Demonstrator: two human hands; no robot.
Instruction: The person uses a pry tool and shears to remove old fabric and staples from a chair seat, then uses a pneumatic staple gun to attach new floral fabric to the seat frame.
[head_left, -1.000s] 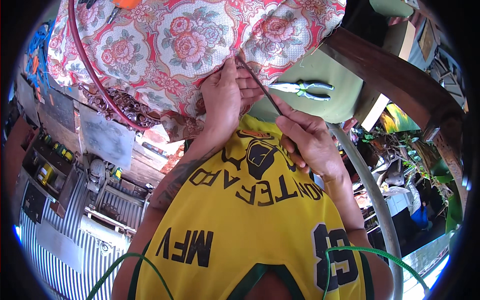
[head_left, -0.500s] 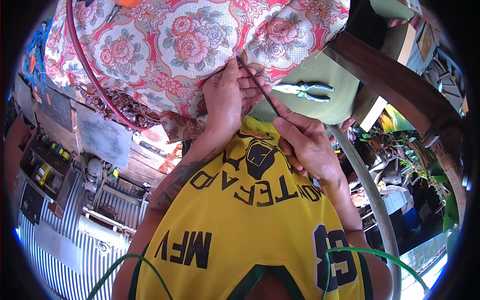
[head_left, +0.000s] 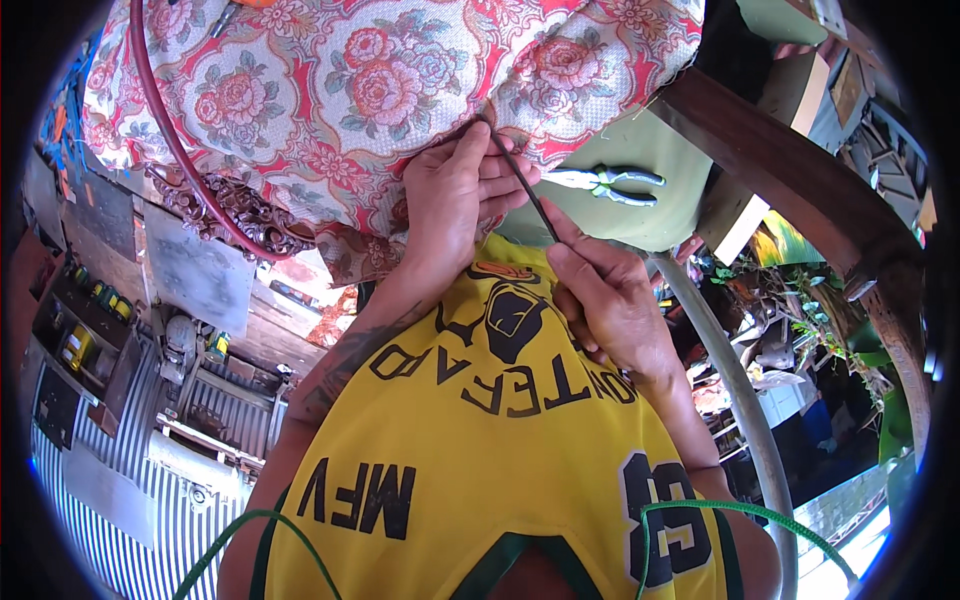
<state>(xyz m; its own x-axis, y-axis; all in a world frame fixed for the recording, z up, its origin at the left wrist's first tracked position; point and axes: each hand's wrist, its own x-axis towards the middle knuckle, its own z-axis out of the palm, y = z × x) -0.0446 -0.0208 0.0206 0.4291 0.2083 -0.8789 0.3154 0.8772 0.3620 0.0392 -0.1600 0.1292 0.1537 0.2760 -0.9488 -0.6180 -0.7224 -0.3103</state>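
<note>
Since the earlier frame, both hands sit lower and the thin dark stiff rod [head_left: 520, 185] tilts steeper, its tip at the hem of the rose-patterned woven upholstery fabric [head_left: 380, 90]. Right hand [head_left: 610, 295] fingers pinch the rod's lower end; left hand [head_left: 455, 195] fingers clamp the cloth. A slipping tip could jab that thumb. Light-green-handled pliers [head_left: 605, 183] lie nearby on a smooth green seat [head_left: 620, 225]

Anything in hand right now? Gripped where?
Right hand pinches a thin dark rod at its lower end; left hand grips the floral fabric at the rod's upper end.
</note>
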